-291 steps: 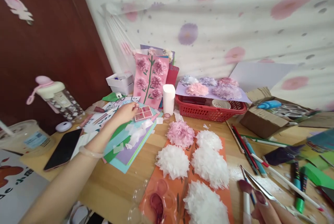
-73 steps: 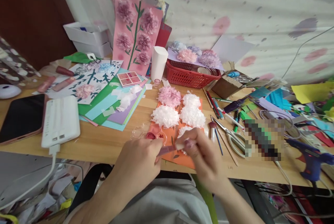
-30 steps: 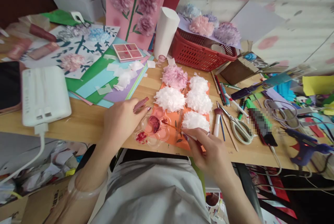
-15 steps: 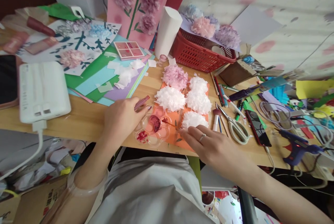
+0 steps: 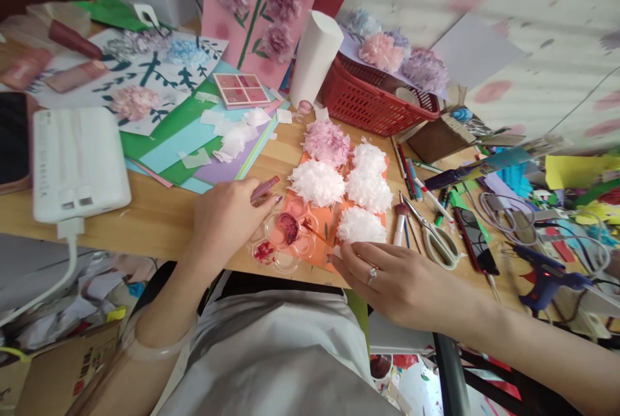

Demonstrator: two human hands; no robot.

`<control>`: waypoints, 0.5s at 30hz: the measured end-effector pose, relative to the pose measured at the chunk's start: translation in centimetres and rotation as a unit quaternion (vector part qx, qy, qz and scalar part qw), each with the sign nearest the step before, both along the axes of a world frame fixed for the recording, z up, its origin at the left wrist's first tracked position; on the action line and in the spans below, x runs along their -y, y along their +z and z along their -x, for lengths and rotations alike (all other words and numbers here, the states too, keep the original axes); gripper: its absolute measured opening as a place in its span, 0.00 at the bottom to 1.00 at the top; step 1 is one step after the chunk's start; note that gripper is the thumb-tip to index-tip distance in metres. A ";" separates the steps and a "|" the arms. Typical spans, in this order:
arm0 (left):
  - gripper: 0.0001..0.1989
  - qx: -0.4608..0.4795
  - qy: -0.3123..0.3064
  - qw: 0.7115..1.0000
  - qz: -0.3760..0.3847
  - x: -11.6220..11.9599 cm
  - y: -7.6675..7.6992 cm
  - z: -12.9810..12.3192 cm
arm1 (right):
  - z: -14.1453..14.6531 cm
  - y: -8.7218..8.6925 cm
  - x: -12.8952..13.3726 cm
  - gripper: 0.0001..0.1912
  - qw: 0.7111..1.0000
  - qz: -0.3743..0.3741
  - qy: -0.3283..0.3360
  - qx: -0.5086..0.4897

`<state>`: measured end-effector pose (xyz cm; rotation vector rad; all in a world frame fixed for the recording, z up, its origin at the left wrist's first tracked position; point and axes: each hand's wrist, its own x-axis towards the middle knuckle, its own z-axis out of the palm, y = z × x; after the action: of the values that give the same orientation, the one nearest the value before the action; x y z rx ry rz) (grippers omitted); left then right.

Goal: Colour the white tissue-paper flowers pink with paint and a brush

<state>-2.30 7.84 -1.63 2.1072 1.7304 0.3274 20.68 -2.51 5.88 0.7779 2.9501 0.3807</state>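
Observation:
My left hand (image 5: pixel 227 212) is closed on a small pinkish tube (image 5: pixel 265 189) at the left side of a clear flower-shaped palette (image 5: pixel 301 243). Dark red paint lies in two of the palette's wells. With my right hand (image 5: pixel 382 274) I hold a thin brush (image 5: pixel 317 233), its red-stained tip over the palette. Several fluffy white paper flowers (image 5: pixel 317 183) and one pink flower (image 5: pixel 326 142) rest on an orange sheet (image 5: pixel 325 225). The nearest white flower (image 5: pixel 361 226) lies just beyond my right fingers.
Scissors (image 5: pixel 438 241), a makeup brush (image 5: pixel 400 222), pens and a phone (image 5: pixel 476 240) lie on the right, with a glue gun (image 5: pixel 545 274) further over. A red basket (image 5: pixel 378 103) stands behind. Coloured papers and a white power bank (image 5: pixel 80 164) are left.
My right hand has shifted slightly down, its fingers more drawn together by the nearest white flower. My left hand has barely moved. The camera view has turned a little.

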 end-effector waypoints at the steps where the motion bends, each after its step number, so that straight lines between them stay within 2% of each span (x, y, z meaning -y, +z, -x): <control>1: 0.18 -0.002 0.002 1.000 0.000 0.0 0.0 0.0 | 0.0 0.1 -0.2 0.15 1.000 0.003 0.010 0.008; 5: 0.18 -0.003 0.006 1.000 0.011 0.1 0.2 0.1 | 0.2 0.8 -1.3 0.13 0.998 0.045 0.029 0.040; 11: 0.18 -0.007 0.008 1.000 0.022 0.0 0.3 -0.1 | 1.1 2.8 -3.1 0.15 0.990 0.093 0.059 0.088; 15: 0.19 -0.012 0.014 1.000 0.015 0.0 0.2 -0.3 | 1.9 2.4 -3.7 0.15 0.986 0.148 0.044 0.060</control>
<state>-2.01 7.81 -1.46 2.0753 1.7686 0.2845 18.83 1.16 8.25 0.5684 2.8405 -0.0093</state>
